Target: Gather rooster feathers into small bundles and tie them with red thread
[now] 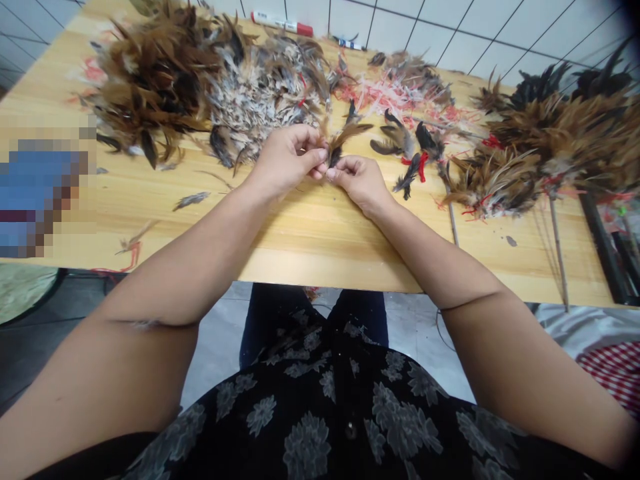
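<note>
Just above the wooden table, my left hand (295, 158) and my right hand (361, 183) meet, fingertips pinched close together. Between them they hold a small bunch of feathers (345, 138), brown and black, whose tips fan out up and to the right. The quill ends are hidden by my fingers. Beyond my left hand spreads a heap of grey and white feathers (260, 93). To the right of my right hand lie small dark feather bunches, one with a red tie (423, 167).
A pile of long brown feathers (155, 80) fills the back left. Pink and white strands (380, 93) lie at the back, near a red-capped marker (283, 24). Feather dusters on sticks (555, 247) cover the right. Loose feathers (191, 200) dot the wooden table (325, 260); a tiled wall stands behind.
</note>
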`<state>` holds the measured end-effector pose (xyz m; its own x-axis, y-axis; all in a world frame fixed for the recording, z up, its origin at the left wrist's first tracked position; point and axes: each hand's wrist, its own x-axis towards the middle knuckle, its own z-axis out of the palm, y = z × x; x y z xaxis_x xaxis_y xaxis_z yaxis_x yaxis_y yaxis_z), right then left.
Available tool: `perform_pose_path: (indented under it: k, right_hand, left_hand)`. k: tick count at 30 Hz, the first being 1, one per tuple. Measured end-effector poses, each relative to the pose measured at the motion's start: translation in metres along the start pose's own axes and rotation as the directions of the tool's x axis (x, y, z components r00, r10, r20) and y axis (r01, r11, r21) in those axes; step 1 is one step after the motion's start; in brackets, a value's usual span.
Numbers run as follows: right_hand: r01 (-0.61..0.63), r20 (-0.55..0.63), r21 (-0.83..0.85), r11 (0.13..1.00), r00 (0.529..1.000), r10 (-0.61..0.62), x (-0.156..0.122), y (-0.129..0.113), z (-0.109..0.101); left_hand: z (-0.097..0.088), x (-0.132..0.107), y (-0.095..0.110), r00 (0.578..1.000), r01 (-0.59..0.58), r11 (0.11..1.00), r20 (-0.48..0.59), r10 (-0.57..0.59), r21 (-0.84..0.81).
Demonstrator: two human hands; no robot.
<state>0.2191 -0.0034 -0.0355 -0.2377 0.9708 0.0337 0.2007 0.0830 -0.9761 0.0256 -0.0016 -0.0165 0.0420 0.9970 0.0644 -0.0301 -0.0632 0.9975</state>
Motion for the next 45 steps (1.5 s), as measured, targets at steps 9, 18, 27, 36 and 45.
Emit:
perform_pose_path:
  k: [9, 18, 27, 36, 45]
  right_hand:
    - [0.012, -0.012, -0.026, 1.0, 1.0, -0.012, 0.001, -0.001, -0.001]
    - [0.055, -0.023, -0.115, 0.992, 0.998, -0.058, 0.0, 0.004, -0.005]
    - [0.089, -0.037, -0.098, 0.991, 0.995, -0.093, 0.0, 0.012, -0.011]
    - [0.099, -0.088, -0.089, 0.991, 0.99, -0.107, 0.009, 0.019, -0.007]
    - [0.161, -0.09, -0.143, 0.977, 0.98, -0.175, 0.016, 0.021, -0.004]
  left_hand:
    - [-0.005, -0.006, 0.011, 0.999, 0.015, 1.0, -0.046, -0.015, -0.016]
    - [0.008, -0.014, 0.006, 0.998, 0.018, 0.992, 0.054, -0.025, 0.124]
    - [-0.024, -0.005, 0.056, 0.956, -0.129, 0.914, -0.199, 0.218, 0.384]
    - [-0.134, -0.026, 0.049, 0.862, 0.248, 0.674, -0.476, 0.174, 0.696]
    - [-0.178, -0.044, 0.016, 0.889, 0.258, 0.604, -0.431, 0.158, 0.754]
